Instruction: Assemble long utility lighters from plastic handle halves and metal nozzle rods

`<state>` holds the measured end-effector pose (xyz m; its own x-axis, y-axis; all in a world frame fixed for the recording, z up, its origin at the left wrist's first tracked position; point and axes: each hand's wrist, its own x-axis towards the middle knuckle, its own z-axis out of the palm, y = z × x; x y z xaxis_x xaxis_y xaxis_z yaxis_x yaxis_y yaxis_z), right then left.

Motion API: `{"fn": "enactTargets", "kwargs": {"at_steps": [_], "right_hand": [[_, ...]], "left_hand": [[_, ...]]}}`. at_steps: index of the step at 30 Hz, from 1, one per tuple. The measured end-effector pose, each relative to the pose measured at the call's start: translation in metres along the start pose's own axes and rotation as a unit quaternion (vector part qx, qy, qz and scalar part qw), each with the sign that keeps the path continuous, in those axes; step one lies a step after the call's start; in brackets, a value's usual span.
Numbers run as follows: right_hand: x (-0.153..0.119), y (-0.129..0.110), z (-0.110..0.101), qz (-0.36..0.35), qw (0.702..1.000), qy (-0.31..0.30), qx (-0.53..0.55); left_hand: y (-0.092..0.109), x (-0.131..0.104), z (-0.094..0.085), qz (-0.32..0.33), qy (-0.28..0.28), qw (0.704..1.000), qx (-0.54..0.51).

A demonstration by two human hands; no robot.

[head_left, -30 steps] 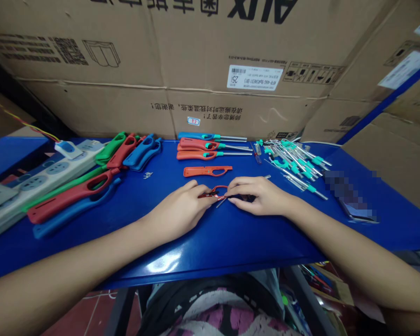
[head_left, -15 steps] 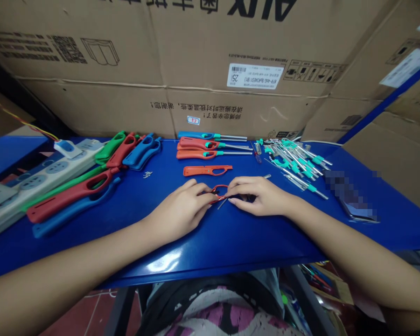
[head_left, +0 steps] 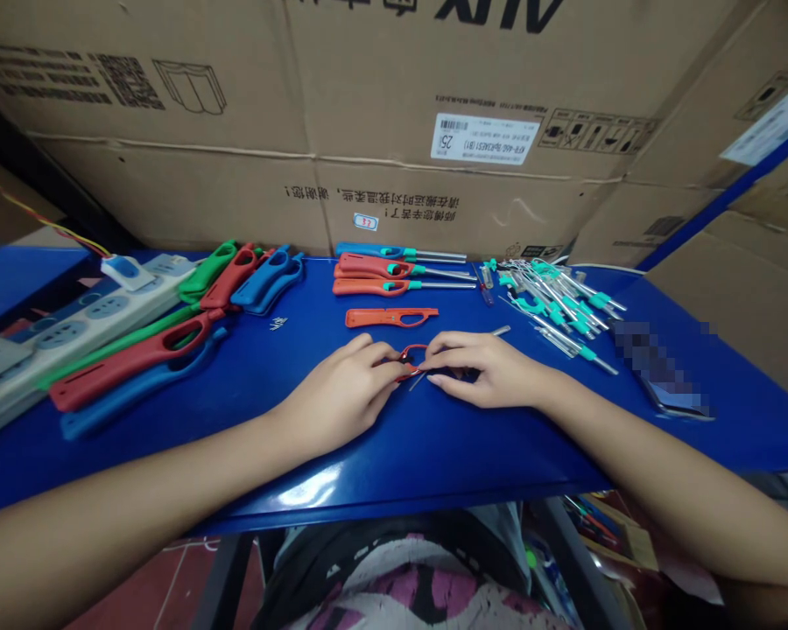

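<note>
Between my hands is a red lighter casing (head_left: pixel 415 353), its trigger loop showing and a small dark part inside it. My left hand (head_left: pixel 351 385) is closed on the casing's left end and hides most of it. At the loop's right side, my right hand (head_left: pixel 482 367) is closed in a pinch on the casing; what else its fingers hold is hidden. A thin metal strip (head_left: pixel 418 382) sticks out below the fingertips. Behind the right hand, the end of a metal tube (head_left: pixel 501 331) shows. Just beyond my hands lies another orange casing half (head_left: pixel 390 318).
Behind it lie lighters with metal tubes (head_left: pixel 404 286). To the right are a pile of teal-and-metal lighter inserts (head_left: pixel 558 302) and a phone (head_left: pixel 663 372). Coloured casings (head_left: pixel 131 363) and a power strip (head_left: pixel 98 311) are at left. A cardboard box (head_left: pixel 368 114) stands behind the blue table (head_left: pixel 289 477).
The view has shifted slightly. Both hands stay at the red casing with almost the same grip; the fingers have moved only a little.
</note>
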<state>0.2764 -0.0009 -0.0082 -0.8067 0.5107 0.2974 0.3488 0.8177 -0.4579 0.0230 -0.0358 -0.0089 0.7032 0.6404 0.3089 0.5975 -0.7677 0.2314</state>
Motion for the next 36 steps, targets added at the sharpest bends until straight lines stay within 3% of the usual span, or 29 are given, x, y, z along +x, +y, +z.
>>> {"fn": "enactTargets", "kwargs": {"at_steps": [16, 36], "right_hand": [[0.0015, 0.0010, -0.0003, 0.002, 0.999, 0.013, 0.042], [0.0012, -0.0012, 0.0000, 0.032, 0.998, -0.001, 0.054]], "left_hand": [[0.0006, 0.0002, -0.0002, -0.049, -0.013, 0.998, -0.045], [-0.0010, -0.0008, 0.0027, 0.004, 0.007, 1.000, -0.006]]}}
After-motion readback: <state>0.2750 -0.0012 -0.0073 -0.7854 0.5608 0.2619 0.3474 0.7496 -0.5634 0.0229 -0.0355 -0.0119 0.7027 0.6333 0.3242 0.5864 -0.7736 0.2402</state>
